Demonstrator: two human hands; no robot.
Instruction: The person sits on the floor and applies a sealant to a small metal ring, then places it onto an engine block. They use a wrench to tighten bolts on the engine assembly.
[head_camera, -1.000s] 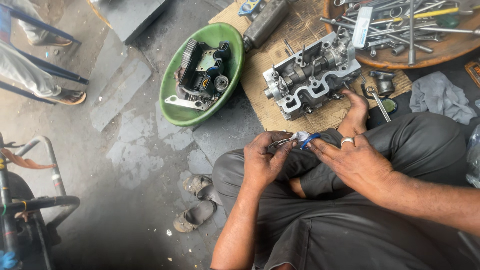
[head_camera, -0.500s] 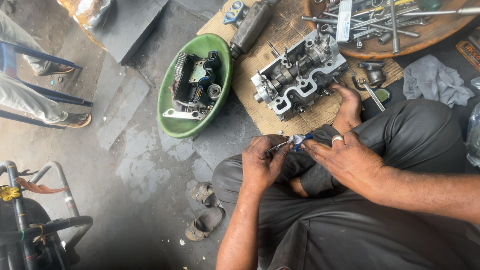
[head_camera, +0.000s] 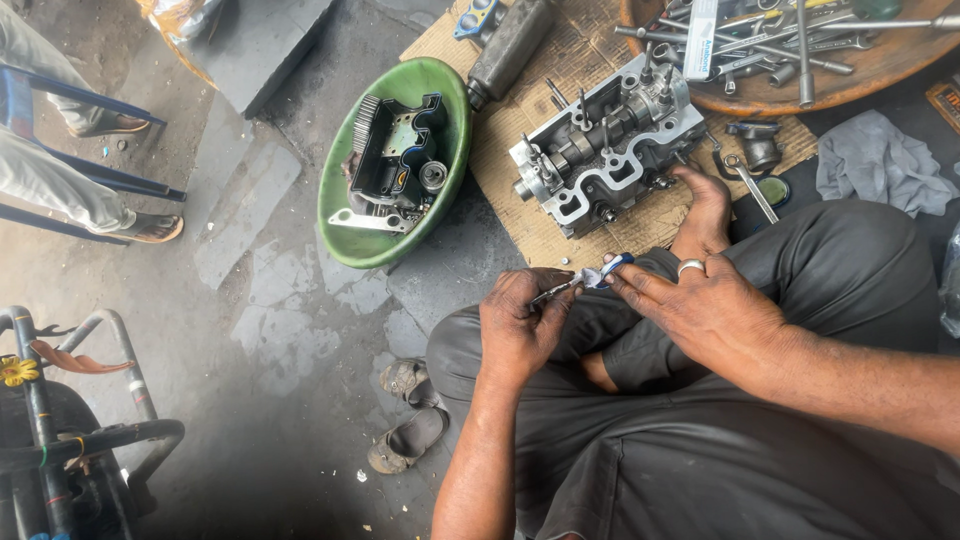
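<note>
A person sits cross-legged on the floor. The left hand (head_camera: 520, 325) closes its grip on a thin metal tool (head_camera: 556, 291), held level above the lap. The right hand (head_camera: 700, 310) pinches a small blue-and-silver part (head_camera: 607, 269) against the tool's tip, steadying it. A cylinder head (head_camera: 600, 150) rests on cardboard (head_camera: 520, 215) just ahead, beside a green basin (head_camera: 345, 240) of parts.

Grey cast-metal cylinder head (head_camera: 607, 140): dull, rough, oily. Brown corrugated cardboard sheet (head_camera: 520, 215) beneath it: matt, stained. Green oval plastic basin (head_camera: 345, 225), left: smooth, faintly glossy. Round wooden tray (head_camera: 800, 100), far right: worn, holding bright steel wrenches (head_camera: 790, 50). Grey cloth rag (head_camera: 875, 160): crumpled, matt. Cracked concrete floor (head_camera: 250, 290): rough. Silver metal ring (head_camera: 691, 266) on right hand (head_camera: 700, 310): shiny.
</note>
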